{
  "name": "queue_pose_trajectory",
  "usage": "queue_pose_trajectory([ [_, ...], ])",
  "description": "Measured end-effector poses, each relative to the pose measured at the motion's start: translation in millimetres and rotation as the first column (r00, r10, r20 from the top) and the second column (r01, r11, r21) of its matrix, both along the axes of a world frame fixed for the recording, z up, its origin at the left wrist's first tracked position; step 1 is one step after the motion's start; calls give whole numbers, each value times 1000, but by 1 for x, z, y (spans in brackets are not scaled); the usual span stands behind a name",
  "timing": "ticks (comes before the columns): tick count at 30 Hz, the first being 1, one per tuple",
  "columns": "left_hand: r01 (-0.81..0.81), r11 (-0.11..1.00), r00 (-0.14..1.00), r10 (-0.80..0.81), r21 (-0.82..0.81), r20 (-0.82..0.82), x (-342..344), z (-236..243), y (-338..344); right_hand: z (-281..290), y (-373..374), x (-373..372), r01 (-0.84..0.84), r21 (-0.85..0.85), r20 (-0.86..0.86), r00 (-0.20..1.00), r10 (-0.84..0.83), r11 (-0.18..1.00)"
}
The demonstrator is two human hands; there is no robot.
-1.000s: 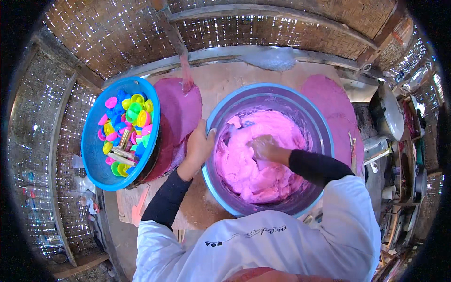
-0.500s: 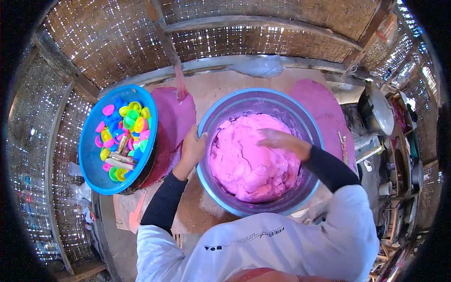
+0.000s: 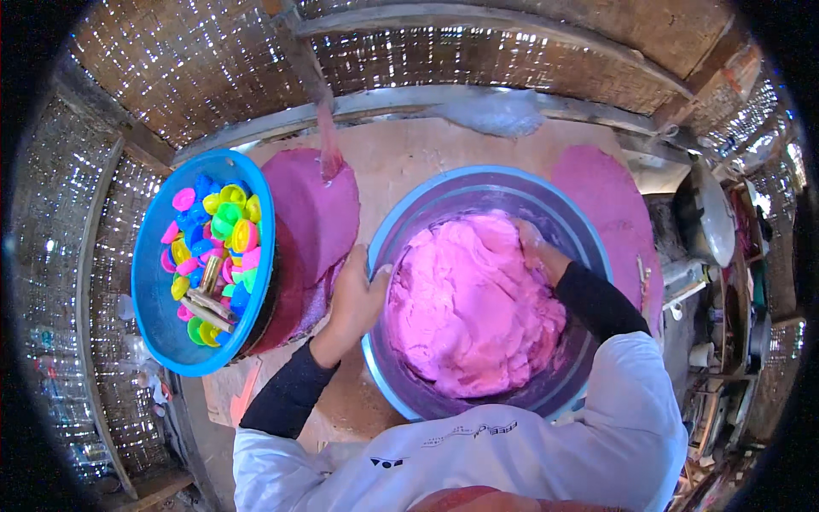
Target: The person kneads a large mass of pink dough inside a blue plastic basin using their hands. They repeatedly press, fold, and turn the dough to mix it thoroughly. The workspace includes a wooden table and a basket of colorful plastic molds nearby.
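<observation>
A large mass of soft pink dough (image 3: 465, 307) fills the middle of a wide purple-grey basin (image 3: 589, 341) with a light blue rim. My right hand (image 3: 537, 252) is pressed into the far right edge of the dough, its fingers curled against it and partly hidden. At the basin's left side, my left hand (image 3: 354, 294) grips the rim, thumb near the top edge and fingers along the outside. To the left stands a tilted blue basin (image 3: 153, 316) of small coloured plastic moulds (image 3: 226, 222), with several short sticks (image 3: 211, 309) lying on them.
Both basins stand on a wooden board table (image 3: 409, 141). Flat purple-pink sheets (image 3: 311, 192) lie at left and a similar purple sheet (image 3: 601, 192) at right. A clear plastic bag (image 3: 490, 115) rests along the back wall. A metal pot (image 3: 708, 218) stands at far right.
My right hand has moved from above the dough's middle to its far right edge. The dough's surface has shifted shape. My left hand stays at the rim; the view has shifted slightly.
</observation>
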State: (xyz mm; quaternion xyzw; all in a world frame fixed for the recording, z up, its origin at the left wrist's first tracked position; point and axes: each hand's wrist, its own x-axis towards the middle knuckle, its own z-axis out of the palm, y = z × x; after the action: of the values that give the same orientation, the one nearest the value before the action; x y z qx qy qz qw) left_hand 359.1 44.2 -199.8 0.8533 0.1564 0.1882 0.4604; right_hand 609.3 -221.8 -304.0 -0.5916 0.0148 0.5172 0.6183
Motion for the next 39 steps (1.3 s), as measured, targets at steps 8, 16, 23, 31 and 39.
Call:
queue_pose_trajectory([
  [8, -42, 990, 999, 41, -137, -11, -2, 7, -3, -3, 70, -12, -376, 17, 142, 918, 370, 926],
  [16, -108, 994, 992, 110, 35, -61, -5, 1, 9, 21, 142, -78, -869, 58, 666, 401, 629, 491],
  [23, -137, 985, 984, 147, 101, -96, -3, -7, 19, 83, 152, -182, -659, -751, 493, -508, 706, 50],
  [31, -77, 997, 996, 77, -12, -47, 0, -2, 13, 112, -26, -198, -590, -594, 800, -361, 479, 547],
  [39, -55, 993, 993, 65, 109, -94, -6, 9, 1, 88, -32, -168, -210, -756, 648, -370, 666, 619],
])
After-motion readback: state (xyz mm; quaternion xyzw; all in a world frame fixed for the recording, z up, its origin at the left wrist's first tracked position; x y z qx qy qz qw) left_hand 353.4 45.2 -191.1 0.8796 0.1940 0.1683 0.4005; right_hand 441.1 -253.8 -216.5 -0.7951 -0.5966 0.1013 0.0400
